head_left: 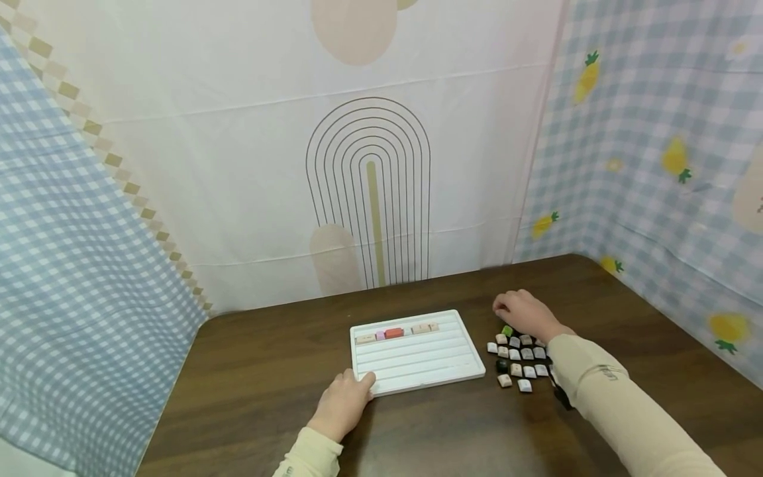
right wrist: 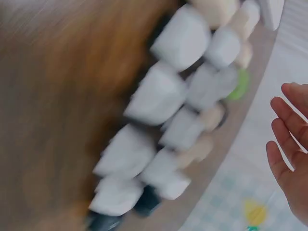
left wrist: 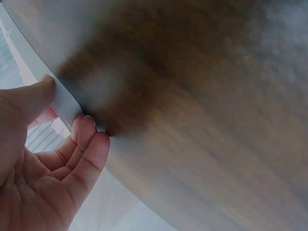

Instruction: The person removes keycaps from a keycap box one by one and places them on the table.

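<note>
A white ridged tray (head_left: 417,363) lies on the table, several keycaps standing in its upper row, among them a red keycap (head_left: 394,333) and a pink one. My left hand (head_left: 342,403) grips the tray's near left corner; in the left wrist view thumb and fingers (left wrist: 89,163) hold its edge. My right hand (head_left: 527,314) hovers just past the far side of the loose keycaps (head_left: 527,354), near a green keycap (head_left: 507,330). In the right wrist view its fingers (right wrist: 288,127) are loosely bent, with nothing visible between them.
The loose keycaps, mostly white and beige with some dark ones, lie in rough rows right of the tray. A black object (head_left: 563,397) is partly hidden under the right sleeve. Patterned cloths (head_left: 262,199) hang behind and beside the brown table (head_left: 262,371).
</note>
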Demonstrator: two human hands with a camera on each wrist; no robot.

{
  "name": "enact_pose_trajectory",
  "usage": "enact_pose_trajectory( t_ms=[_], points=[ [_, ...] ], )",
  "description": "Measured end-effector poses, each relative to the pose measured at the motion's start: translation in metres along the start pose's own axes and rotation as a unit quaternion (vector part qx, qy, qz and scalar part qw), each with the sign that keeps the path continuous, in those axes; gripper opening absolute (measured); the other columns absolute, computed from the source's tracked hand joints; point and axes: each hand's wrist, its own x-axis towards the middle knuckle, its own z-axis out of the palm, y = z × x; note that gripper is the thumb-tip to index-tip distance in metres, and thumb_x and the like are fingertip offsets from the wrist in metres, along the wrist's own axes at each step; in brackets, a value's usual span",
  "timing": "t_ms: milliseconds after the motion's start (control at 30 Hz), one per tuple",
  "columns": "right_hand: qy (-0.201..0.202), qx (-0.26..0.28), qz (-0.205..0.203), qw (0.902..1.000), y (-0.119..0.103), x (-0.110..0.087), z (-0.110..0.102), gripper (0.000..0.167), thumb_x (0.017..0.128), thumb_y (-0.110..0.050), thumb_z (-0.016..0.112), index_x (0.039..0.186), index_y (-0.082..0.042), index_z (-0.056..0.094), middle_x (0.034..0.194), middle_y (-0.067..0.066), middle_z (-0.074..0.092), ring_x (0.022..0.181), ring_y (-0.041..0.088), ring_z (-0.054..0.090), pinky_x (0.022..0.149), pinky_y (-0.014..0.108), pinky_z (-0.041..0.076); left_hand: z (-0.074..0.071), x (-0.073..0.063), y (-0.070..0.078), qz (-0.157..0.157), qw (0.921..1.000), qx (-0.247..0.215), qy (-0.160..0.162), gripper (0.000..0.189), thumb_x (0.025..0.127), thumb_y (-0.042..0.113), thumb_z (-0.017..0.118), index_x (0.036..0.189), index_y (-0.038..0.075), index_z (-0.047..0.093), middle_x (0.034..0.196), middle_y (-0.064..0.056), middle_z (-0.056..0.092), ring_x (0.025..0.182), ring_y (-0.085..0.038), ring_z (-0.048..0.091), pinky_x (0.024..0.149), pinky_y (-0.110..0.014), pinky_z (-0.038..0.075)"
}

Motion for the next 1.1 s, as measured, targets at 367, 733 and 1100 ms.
enact_pose_trajectory(
  t_ms=[367, 733, 1100],
  points=[
    [-0.013, 0.009, -0.007, 0.9998, -0.053, 0.028, 0.016, 0.026, 0.086, -0.018, 0.061, 0.11, -0.007, 0.061, 0.096, 0.005, 0.063, 0.084, 0.019, 0.057, 0.068, 0.036, 0.047, -0.001, 0.0, 0.001, 0.006, 0.9999, 0.004, 0.009, 0.024, 0.078, 0.024, 0.07, 0.083, 0.014, 0.049, 0.066, -0.011, 0.049, 0.055, -0.024, 0.051, 0.042, -0.032, 0.042],
    [-0.058, -0.063, -0.035, 0.9957, -0.096, 0.046, 0.043, 0.029, 0.084, -0.027, 0.064, 0.108, -0.011, 0.063, 0.105, 0.006, 0.064, 0.097, 0.026, 0.058, 0.076, 0.04, 0.049, 0.001, -0.001, 0.0, 0.007, 1.0, -0.001, 0.004, 0.023, 0.078, 0.024, 0.069, 0.085, 0.014, 0.05, 0.067, -0.011, 0.049, 0.056, -0.024, 0.051, 0.043, -0.032, 0.041],
    [-0.002, -0.114, -0.057, 0.9918, -0.106, 0.051, 0.057, 0.008, 0.084, -0.017, 0.065, 0.091, -0.014, 0.067, 0.085, 0.001, 0.064, 0.078, 0.019, 0.059, 0.064, 0.033, 0.049, 0.001, 0.0, -0.001, 0.009, 0.9999, 0.003, 0.009, 0.024, 0.078, 0.025, 0.069, 0.082, 0.014, 0.049, 0.066, -0.011, 0.049, 0.055, -0.024, 0.05, 0.043, -0.032, 0.041]
  ],
)
